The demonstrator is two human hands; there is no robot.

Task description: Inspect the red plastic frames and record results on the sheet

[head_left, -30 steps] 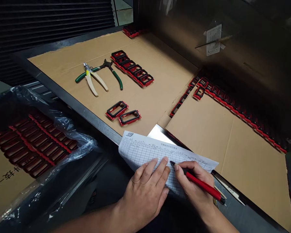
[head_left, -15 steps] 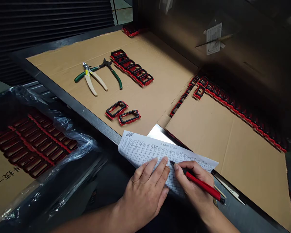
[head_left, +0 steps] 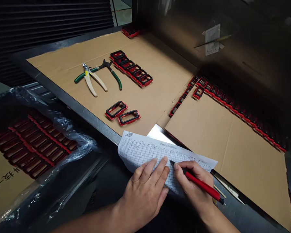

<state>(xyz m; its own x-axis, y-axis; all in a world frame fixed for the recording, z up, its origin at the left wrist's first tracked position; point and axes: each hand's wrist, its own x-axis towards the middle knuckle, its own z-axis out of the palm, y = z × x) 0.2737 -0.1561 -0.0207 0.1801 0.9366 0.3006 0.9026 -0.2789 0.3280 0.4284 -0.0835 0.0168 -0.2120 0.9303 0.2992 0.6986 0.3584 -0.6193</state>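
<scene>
A printed form (head_left: 135,155) with a grid and some handwriting lies at the table's front edge, partly overhanging it. My left hand (head_left: 147,186) rests flat on the lower part of the sheet, fingers stretched out. Between the thumb and fingers of my right hand (head_left: 196,181) is a red pen (head_left: 203,186) with a black tip and black end. Its tip meets the paper just right of my left fingertips. Beyond the sheet lie two red-and-black rectangular frames (head_left: 129,117) on the cardboard.
White-handled cutters (head_left: 94,79) and green-handled pliers (head_left: 116,77) lie on the cardboard (head_left: 68,61). Rows of red-and-black frames (head_left: 133,69) stand behind them and along the right wall. A plastic-lined box (head_left: 84,145) of such parts is at left. White tweezers (head_left: 229,187) lie near my right hand.
Both hands, the pen and the form keep practically the same positions. The view has shifted very slightly.
</scene>
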